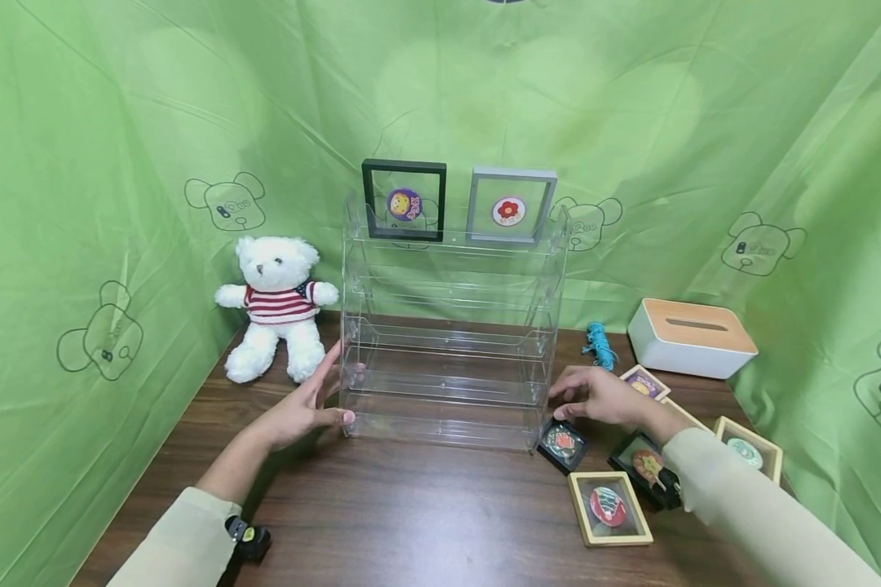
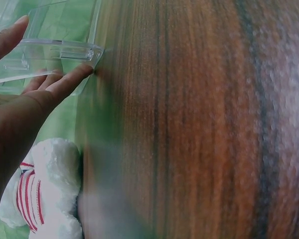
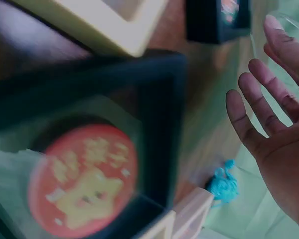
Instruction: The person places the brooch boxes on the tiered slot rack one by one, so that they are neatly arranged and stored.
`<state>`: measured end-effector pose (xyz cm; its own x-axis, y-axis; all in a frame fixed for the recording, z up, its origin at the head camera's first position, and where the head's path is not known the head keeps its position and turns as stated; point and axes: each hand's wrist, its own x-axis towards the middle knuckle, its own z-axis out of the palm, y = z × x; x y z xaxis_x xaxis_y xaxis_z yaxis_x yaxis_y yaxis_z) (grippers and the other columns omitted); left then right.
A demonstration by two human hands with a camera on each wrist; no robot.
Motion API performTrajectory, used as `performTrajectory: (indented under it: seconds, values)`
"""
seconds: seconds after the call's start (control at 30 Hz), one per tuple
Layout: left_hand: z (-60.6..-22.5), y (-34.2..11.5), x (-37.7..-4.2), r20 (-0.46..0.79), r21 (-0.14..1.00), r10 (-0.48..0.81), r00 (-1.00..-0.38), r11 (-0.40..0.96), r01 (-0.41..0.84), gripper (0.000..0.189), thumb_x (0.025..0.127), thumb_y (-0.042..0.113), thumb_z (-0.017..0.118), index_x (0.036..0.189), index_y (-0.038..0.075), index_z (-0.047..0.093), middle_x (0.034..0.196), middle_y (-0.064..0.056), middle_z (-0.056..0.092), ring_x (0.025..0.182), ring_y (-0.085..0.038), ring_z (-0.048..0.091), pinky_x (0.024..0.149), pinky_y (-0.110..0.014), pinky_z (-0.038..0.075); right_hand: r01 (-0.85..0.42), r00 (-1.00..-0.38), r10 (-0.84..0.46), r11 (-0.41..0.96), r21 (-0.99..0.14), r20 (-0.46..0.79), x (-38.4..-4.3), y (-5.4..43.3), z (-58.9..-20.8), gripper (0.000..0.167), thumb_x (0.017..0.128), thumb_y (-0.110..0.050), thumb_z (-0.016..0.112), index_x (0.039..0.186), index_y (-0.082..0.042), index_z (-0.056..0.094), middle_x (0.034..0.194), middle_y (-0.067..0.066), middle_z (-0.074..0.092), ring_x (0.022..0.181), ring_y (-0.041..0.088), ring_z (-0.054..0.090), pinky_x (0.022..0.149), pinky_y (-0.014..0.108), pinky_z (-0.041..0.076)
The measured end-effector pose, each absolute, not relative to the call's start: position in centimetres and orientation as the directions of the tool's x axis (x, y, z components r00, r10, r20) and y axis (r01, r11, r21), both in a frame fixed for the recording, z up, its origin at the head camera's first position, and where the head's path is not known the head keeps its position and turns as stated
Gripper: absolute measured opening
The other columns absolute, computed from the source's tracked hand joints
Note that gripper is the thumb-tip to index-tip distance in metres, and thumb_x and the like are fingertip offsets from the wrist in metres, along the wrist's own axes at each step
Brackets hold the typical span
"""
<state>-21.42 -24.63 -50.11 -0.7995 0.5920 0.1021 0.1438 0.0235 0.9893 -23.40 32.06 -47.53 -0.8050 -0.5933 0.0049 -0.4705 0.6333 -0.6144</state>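
A clear acrylic tiered display rack (image 1: 448,383) stands on the wooden table. Against its lower left side my left hand (image 1: 304,412) lies with straight, spread fingers, the thumb at the front edge. The left wrist view shows the same hand (image 2: 35,99) with fingertips at the rack's bottom corner (image 2: 92,52). On the opposite side, my right hand (image 1: 595,395) has its fingertips by the rack's lower right edge. In the right wrist view, that hand (image 3: 284,109) has loosely extended fingers and an empty palm. Just below it lies a small black frame with a round badge (image 1: 564,443).
On the rack's top tier stand a black frame (image 1: 404,235) and a grey frame (image 1: 512,238). Right of the rack lie a light wood frame (image 1: 609,509), another black frame (image 1: 646,469), several more frames, blue cord (image 1: 599,346) and a tissue box (image 1: 693,338). A white teddy bear (image 1: 275,314) sits left.
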Motion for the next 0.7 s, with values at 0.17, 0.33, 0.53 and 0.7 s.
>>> performTrajectory:
  seconds: [0.17,0.33,0.53,0.7]
  values:
    - [-50.3,-24.7,-21.4,0.095,0.990,0.587,-0.804,0.030,0.139,0.128,0.095,-0.005,0.078,0.178,0.040,-0.008,0.178,-0.036,0.018,0.166,-0.063,0.012,0.116,-0.030,0.053,-0.455,-0.792,-0.609,0.628,-0.632,-0.035,-23.0,31.8,-48.6,0.019,0.093,-0.021,0.091,0.112,-0.017,0.086,0.112,0.008,0.075,0.096,0.030,0.068,0.085,0.042,0.061]
    - [-50.3,-24.7,-21.4,0.094,0.992,0.589,-0.802,0.016,0.128,0.128,0.095,-0.006,0.077,0.178,0.040,-0.009,0.179,-0.035,0.016,0.166,-0.062,0.011,0.116,-0.037,0.056,-0.457,-0.785,-0.619,0.613,-0.644,-0.032,-22.9,31.4,-48.8,0.016,0.091,-0.019,0.092,0.107,-0.018,0.088,0.109,0.006,0.072,0.094,0.030,0.065,0.083,0.040,0.058]
    - [-50.2,-24.7,-21.4,0.097,0.991,0.585,-0.805,0.016,0.132,0.128,0.095,-0.007,0.077,0.178,0.040,-0.009,0.178,-0.035,0.017,0.166,-0.061,0.014,0.116,-0.045,0.057,-0.456,-0.771,-0.637,0.586,-0.669,-0.033,-22.8,31.3,-48.9,0.009,0.092,-0.015,0.090,0.101,-0.016,0.088,0.107,0.009,0.070,0.093,0.033,0.064,0.082,0.039,0.058]
    - [-50.2,-24.6,-21.3,0.101,0.989,0.587,-0.804,0.028,0.145,0.127,0.095,-0.006,0.077,0.178,0.039,-0.009,0.178,-0.036,0.017,0.165,-0.062,0.014,0.117,-0.036,0.055,-0.502,-0.751,-0.661,0.572,-0.649,-0.002,-22.6,31.6,-48.6,0.006,0.095,-0.014,0.087,0.098,-0.016,0.083,0.105,0.005,0.074,0.094,0.024,0.069,0.084,0.038,0.061]
